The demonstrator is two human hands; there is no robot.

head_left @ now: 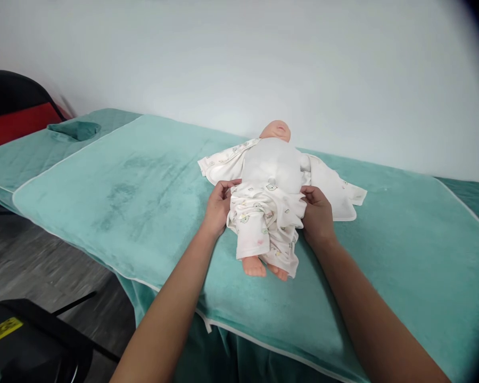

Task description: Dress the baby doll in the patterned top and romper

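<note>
A baby doll (272, 159) lies on its back on a teal towel (143, 181), head toward the wall and bare feet toward me. It wears white printed trousers (263, 223). A matching white top (331, 186) lies spread open under its torso. My left hand (219, 206) grips the trousers' waistband at the doll's left side in view. At the other side my right hand (317, 215) pinches the same waistband. Both hands have their fingers closed on the cloth.
The towel covers a long padded table (463, 213) against a white wall. A folded dark green cloth (75, 129) lies at the far left end. A black and red chair (11, 109) stands behind it. A black case (27, 340) sits on the floor at lower left.
</note>
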